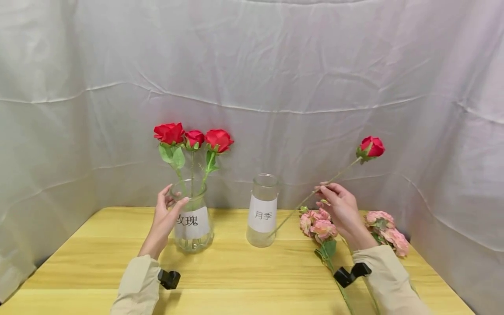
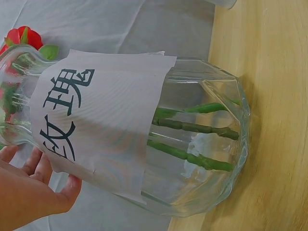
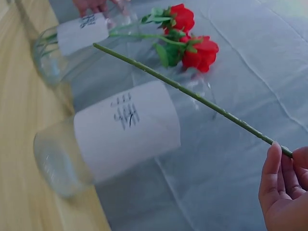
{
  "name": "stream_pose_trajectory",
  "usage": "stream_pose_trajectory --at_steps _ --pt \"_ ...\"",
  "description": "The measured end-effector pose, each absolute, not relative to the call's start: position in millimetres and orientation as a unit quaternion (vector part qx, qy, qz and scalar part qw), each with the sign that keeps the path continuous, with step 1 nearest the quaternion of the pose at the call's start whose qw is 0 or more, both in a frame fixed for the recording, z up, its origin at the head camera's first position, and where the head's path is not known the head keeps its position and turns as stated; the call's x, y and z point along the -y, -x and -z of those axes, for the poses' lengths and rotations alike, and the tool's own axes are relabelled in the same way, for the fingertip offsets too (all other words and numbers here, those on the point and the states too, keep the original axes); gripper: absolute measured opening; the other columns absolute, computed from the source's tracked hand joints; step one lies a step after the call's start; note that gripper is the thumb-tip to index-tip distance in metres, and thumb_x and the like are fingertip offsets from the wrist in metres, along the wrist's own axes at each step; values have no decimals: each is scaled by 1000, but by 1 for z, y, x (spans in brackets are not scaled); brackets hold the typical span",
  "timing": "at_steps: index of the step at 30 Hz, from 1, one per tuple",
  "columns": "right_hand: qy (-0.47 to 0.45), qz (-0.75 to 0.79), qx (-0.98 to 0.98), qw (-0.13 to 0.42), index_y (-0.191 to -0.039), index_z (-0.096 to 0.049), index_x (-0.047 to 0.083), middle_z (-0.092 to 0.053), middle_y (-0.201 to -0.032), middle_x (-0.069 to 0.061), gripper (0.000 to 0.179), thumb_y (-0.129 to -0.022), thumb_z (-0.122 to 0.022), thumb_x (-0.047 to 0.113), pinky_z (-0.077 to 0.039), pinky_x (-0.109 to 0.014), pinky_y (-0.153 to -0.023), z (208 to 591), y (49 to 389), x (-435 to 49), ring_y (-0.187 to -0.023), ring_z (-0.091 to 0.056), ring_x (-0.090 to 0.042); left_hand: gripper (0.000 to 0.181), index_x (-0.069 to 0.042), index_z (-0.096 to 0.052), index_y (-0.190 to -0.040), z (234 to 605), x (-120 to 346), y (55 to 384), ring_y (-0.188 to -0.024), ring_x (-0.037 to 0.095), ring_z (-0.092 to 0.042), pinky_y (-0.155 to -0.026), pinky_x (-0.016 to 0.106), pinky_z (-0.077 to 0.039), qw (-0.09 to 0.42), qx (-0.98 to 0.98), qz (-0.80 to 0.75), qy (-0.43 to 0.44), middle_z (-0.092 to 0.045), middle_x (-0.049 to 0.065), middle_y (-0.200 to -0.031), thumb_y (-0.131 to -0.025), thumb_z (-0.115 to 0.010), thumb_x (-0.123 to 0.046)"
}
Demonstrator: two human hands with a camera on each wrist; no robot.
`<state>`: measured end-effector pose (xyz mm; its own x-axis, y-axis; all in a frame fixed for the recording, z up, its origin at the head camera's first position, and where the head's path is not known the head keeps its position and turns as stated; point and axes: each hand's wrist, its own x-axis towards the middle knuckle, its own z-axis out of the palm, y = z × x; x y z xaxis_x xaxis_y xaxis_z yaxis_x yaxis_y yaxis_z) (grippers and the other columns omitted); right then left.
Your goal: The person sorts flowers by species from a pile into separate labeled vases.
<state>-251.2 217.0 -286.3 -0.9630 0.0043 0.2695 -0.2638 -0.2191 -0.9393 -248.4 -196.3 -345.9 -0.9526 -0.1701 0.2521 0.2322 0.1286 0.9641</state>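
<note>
My left hand (image 1: 166, 216) holds the neck of a wide glass vase (image 1: 193, 246), thumb on the near side and fingers around the far left. Three red roses (image 1: 218, 140) stand in this vase, and their green stem ends (image 2: 207, 162) show through its base in the left wrist view. My right hand (image 1: 343, 210) pinches the stem of another red rose (image 1: 372, 146) between thumb and fingers. That stem slants down to the left, its bare lower end near a narrower glass vase (image 1: 263, 239). In the right wrist view the stem (image 3: 192, 95) is in the air, in front of both vases.
Pink flowers (image 1: 323, 229) lie on the wooden table (image 1: 244, 280) beneath and left of my right wrist. More pink flowers (image 1: 395, 240) lie to its right. White paper labels (image 1: 263, 214) with dark characters wrap both vases. A grey cloth (image 1: 275, 78) hangs behind the table.
</note>
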Motion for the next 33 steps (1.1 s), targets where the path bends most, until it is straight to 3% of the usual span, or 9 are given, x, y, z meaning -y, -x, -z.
stream_pose_trajectory --at_steps 14,21,28,33 --pt "-94 -789 600 98 -100 -55 5 -68 -88 3 4 -99 -51 4 -52 -20 -69 256 271 -162 -83 -64 -8 80 -10 -5 -154 345 197 248 -133 32 -28 -112 48 -21 160 736 657 23 -33 20 -143 -96 -58 -26" --pt "-102 -777 612 109 -112 -52 -2 -65 -96 -2 14 -100 -51 4 -52 -21 -70 248 276 -137 -87 -63 -9 81 -9 -5 -154 346 198 247 -133 33 -28 -112 48 -21 160 736 657 24 -33 21 -143 -96 -58 -25" --pt "-101 -798 581 122 -109 -53 -4 -65 -89 1 12 -98 -50 -1 -51 -21 -66 238 281 -108 -81 -63 -9 82 -9 -4 -154 346 197 248 -134 33 -27 -112 48 -20 155 736 659 28 -32 21 -144 -96 -58 -26" --pt "-83 -809 562 147 -114 -52 -8 -65 -97 -10 17 -98 -51 -2 -51 -20 -63 233 286 -87 -79 -63 -9 81 -10 -4 -155 347 197 249 -134 33 -26 -112 49 -20 154 738 657 29 -32 20 -143 -96 -58 -27"
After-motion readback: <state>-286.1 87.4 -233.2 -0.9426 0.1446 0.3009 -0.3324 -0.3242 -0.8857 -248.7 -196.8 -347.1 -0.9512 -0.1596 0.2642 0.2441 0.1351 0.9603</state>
